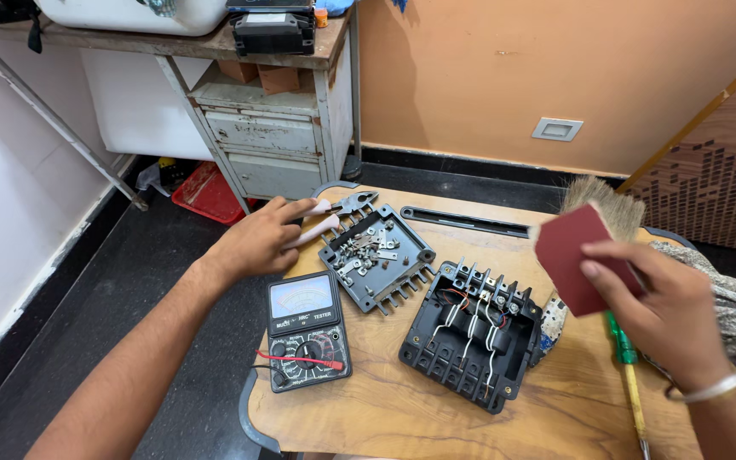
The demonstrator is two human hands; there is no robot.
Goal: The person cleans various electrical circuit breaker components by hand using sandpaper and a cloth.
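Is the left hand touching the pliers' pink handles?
Touching. The head view shows the left hand with fingers lying across the pink handles of the pliers, no gap between them.
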